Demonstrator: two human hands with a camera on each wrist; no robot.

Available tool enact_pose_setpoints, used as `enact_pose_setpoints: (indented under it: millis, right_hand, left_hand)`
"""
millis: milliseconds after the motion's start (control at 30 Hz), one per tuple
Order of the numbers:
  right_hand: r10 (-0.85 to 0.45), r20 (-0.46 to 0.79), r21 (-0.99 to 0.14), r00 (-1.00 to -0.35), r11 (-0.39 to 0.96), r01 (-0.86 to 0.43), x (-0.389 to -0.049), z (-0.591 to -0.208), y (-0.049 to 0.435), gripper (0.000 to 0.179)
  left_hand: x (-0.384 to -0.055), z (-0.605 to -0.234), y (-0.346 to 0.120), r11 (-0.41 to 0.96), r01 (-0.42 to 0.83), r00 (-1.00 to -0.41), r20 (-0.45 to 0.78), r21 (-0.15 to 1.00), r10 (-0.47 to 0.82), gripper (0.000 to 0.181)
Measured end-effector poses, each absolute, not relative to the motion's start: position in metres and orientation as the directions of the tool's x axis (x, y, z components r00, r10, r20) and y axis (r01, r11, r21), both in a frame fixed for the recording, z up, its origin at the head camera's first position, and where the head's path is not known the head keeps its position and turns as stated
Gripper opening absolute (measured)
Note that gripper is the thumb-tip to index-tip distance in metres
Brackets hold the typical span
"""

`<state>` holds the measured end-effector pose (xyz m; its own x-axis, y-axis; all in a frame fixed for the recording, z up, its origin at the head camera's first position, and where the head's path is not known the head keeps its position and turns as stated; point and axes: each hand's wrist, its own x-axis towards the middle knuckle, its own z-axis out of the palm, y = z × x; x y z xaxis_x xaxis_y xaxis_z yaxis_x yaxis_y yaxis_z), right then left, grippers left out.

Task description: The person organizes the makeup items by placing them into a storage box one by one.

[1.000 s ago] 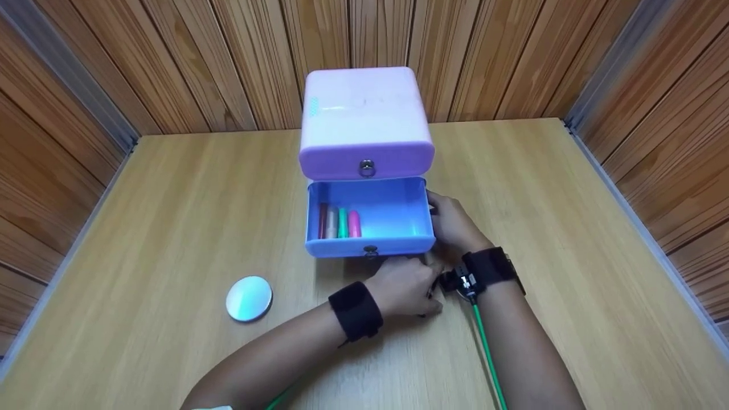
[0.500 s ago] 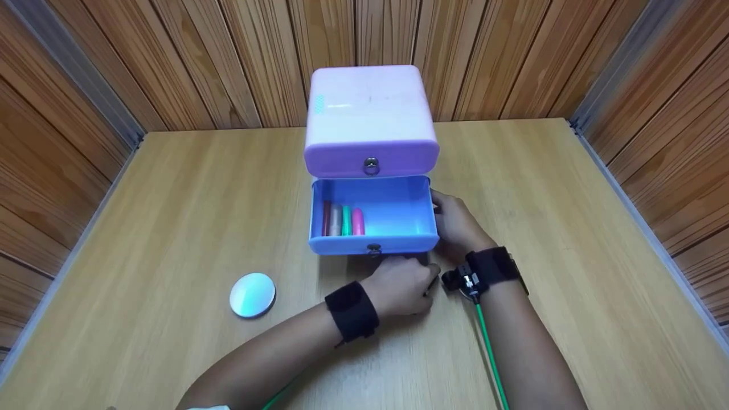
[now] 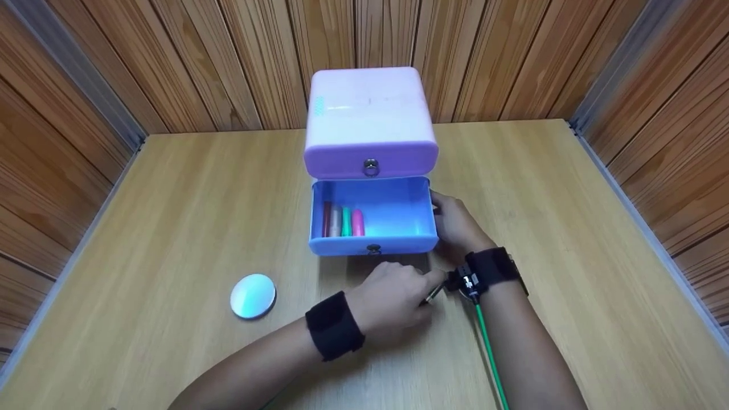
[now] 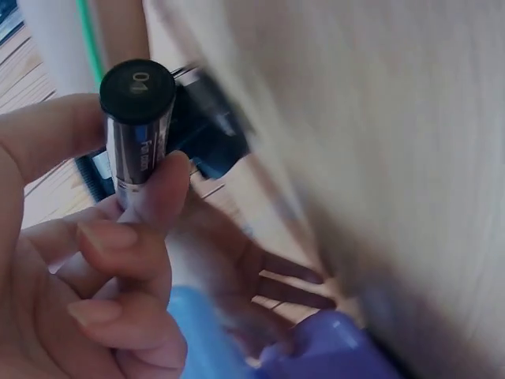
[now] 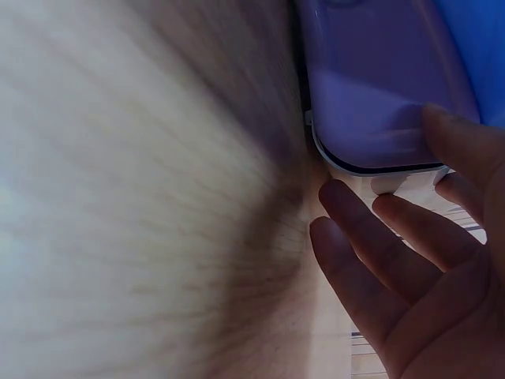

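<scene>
My left hand (image 3: 393, 296) is in front of the drawer cabinet (image 3: 370, 108) and pinches a small lipstick tube (image 4: 138, 134) between thumb and index finger. Its dark end is marked 01. At the cabinet's lower right side is my right hand (image 3: 455, 225). In the right wrist view its thumb rests on a purple lower drawer front (image 5: 379, 95), and the other fingers extend loosely along the side. A blue drawer (image 3: 336, 247) is pulled out. At its left stand a dark red tube (image 3: 326, 219), a grey tube (image 3: 335, 222), a green tube (image 3: 346, 222) and a pink tube (image 3: 357, 222).
A round, shiny disc (image 3: 252, 296) lies on the wooden table (image 3: 188, 228), left of my left forearm. Wood-panelled walls (image 3: 239, 62) enclose the back and sides. A green cable (image 3: 490, 347) runs along my right forearm.
My left hand has drawn back slightly toward the front left, and the lipstick tube now shows more clearly in it. My right hand stays at the cabinet's side. The blue drawer remains out.
</scene>
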<state>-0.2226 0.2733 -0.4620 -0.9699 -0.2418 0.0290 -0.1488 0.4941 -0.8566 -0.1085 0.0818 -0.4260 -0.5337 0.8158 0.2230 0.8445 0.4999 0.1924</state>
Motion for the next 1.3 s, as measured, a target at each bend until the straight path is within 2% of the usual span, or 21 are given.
enact_pose_setpoints:
  millis: [67, 267, 400, 500, 667, 1100, 1300]
  right_hand:
    - [-0.243, 0.027, -0.864, -0.97, 0.482, -0.145, -0.222, -0.463, 0.273, 0.052]
    - [-0.237, -0.036, -0.942, -0.971, 0.334, -0.046, -0.219, -0.462, 0.271, 0.053]
    - [-0.234, 0.005, -0.902, -0.972, 0.418, -0.105, -0.221, -0.461, 0.272, 0.05]
    - [-0.236, 0.054, -0.843, -0.97, 0.509, -0.171, -0.224, -0.461, 0.273, 0.044]
    - [-0.243, 0.068, -0.807, -0.968, 0.556, -0.197, -0.225, -0.462, 0.273, 0.043]
    - [-0.246, 0.01, -0.833, -0.969, 0.534, -0.145, -0.225, -0.463, 0.274, 0.051]
    - [-0.243, -0.003, -0.846, -0.97, 0.517, -0.127, -0.225, -0.462, 0.274, 0.052]
  left_hand:
    - [-0.106, -0.421, 0.078, 0.486, 0.852, -0.522, 0.261, 0.194, 0.812, 0.024]
    - [-0.105, -0.4, 0.066, 0.423, 0.883, -0.469, 0.443, 0.204, 0.764, 0.034]
    - [-0.11, -0.384, 0.057, 0.419, 0.884, -0.463, 0.524, 0.209, 0.715, 0.035]
    - [-0.116, -0.371, 0.05, 0.443, 0.87, -0.483, 0.551, 0.215, 0.681, 0.035]
    - [-0.128, -0.355, 0.04, 0.486, 0.833, -0.545, 0.54, 0.264, 0.642, 0.041]
    - [-0.172, -0.349, 0.027, 0.625, 0.719, -0.681, 0.485, 0.304, 0.548, 0.043]
    - [-0.183, -0.361, 0.024, 0.667, 0.688, -0.712, 0.447, 0.288, 0.542, 0.041]
